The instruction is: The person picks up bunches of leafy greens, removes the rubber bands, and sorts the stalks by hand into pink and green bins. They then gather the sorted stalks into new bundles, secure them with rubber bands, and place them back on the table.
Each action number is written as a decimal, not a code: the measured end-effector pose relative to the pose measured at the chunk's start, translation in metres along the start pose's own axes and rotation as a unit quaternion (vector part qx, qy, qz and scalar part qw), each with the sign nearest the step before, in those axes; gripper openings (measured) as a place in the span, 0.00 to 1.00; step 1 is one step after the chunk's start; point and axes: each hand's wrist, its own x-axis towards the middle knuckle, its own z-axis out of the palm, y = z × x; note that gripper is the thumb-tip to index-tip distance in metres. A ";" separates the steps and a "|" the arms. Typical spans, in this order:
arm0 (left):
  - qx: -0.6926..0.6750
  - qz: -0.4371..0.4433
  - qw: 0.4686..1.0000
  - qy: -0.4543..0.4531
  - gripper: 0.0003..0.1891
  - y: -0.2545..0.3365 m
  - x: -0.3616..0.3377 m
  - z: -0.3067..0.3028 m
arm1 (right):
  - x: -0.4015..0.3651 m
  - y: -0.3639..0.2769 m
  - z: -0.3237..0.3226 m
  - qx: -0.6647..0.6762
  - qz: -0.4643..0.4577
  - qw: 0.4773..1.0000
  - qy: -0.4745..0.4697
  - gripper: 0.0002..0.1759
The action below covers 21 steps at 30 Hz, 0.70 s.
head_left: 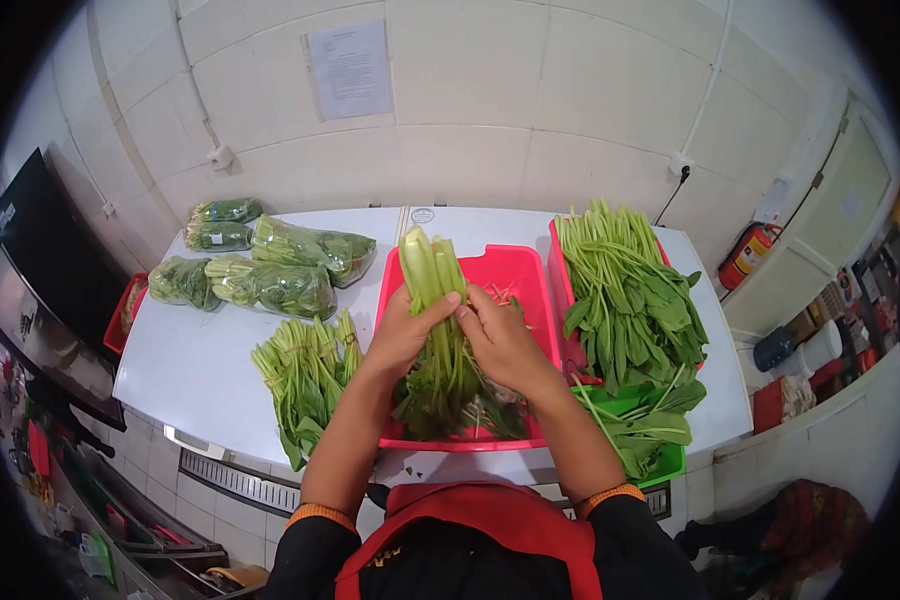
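A bunch of leafy greens with thick pale-green stems is upright between my two hands, stem ends up and leaves hanging down. My left hand is closed round its left side, thumb across the stems. From the right, my right hand grips the same bunch, its thumb meeting the left one. Beneath is a pink plastic crate with leaf scraps and trimmings in it. Left of this crate lie tied bundles of greens on the white table.
Several plastic-bagged bundles of greens lie at the table's back left. On the right, a second pink crate is heaped with loose greens. In front of it, a green tray holds more leaves. A fire extinguisher hangs beyond the table's right end.
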 end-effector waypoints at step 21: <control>-0.159 0.047 0.983 0.076 0.26 0.022 0.010 -0.040 | -0.014 -0.031 -0.116 0.235 -0.135 0.892 0.361 0.13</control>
